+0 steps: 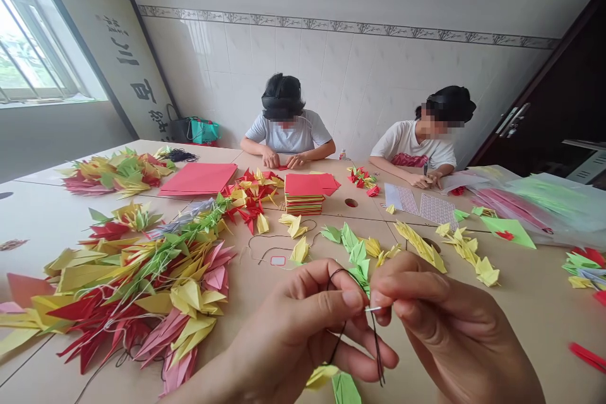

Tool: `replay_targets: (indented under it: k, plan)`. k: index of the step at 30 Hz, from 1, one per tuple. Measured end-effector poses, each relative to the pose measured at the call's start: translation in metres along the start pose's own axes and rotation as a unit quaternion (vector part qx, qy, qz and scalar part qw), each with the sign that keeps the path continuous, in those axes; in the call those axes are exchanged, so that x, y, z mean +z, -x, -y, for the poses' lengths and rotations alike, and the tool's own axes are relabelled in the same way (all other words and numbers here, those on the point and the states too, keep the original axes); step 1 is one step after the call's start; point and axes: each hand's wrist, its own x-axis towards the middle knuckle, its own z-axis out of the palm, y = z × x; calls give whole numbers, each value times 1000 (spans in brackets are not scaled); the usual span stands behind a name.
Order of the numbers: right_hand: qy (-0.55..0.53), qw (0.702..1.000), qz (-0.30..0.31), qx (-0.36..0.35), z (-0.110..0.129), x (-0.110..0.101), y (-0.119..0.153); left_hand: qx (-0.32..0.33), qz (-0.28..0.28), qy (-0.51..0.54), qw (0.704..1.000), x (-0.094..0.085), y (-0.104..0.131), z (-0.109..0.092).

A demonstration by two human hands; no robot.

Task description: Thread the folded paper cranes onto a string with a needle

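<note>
My left hand point(322, 315) pinches black thread point(379, 350) between thumb and forefinger, with a loop of it passing over the forefinger and ends hanging below. My right hand point(445, 312) is closed beside it, thumb and fingertips pinching a thin silvery needle point(373, 309) close to the left thumb tip. The hands nearly touch above the table. Just behind them lies a row of folded green paper pieces point(356, 252). Below my left hand, a yellow folded paper piece point(322, 376) and a green one point(345, 388) lie partly hidden.
A large heap of strung paper cranes point(189, 297) covers the left side. Beyond stand a stack of coloured paper squares point(303, 194) and red sheets point(199, 178). Plastic-wrapped paper point(558, 202) lies right. Two people point(288, 129) sit opposite, hands at work.
</note>
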Motion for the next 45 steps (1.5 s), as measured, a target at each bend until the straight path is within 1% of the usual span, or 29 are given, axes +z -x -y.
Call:
replay_targets:
  k: [5,8,12,17,21,24,26,30,32,37,41,43,45]
  plan:
    - [-20,999,37,6,0,-3,5,-43,19,62,997,-3,-1,2]
    - [-13,999,28,-18,1,-3,6,-71,33,92,993,-3,-2,3]
    - [10,999,19,-43,1,-4,7,-100,39,126,986,-5,-3,6]
    - [12,998,19,-63,0,-4,10,-133,50,131,981,-9,-4,9]
    - [23,996,2,-88,-1,-2,9,-127,47,114,984,-10,-5,8]
    - [32,994,-16,-102,-1,-1,9,-124,76,77,986,-10,-5,6]
    - [40,993,-30,-106,-1,-1,9,-121,83,59,987,-8,-4,4]
    - [62,989,-65,-121,1,1,10,-120,56,60,989,-5,0,1]
    - [71,986,-86,-125,2,3,10,-112,43,69,990,-4,1,1]
    - [86,982,-120,-120,3,7,11,-88,37,63,993,-4,2,1]
    - [84,976,-149,-137,3,7,12,-60,5,67,996,-1,2,0]
    - [80,976,-151,-134,3,5,12,-49,-4,52,997,2,2,-1]
    - [64,981,-135,-123,4,0,10,-30,-14,23,999,3,3,-1]
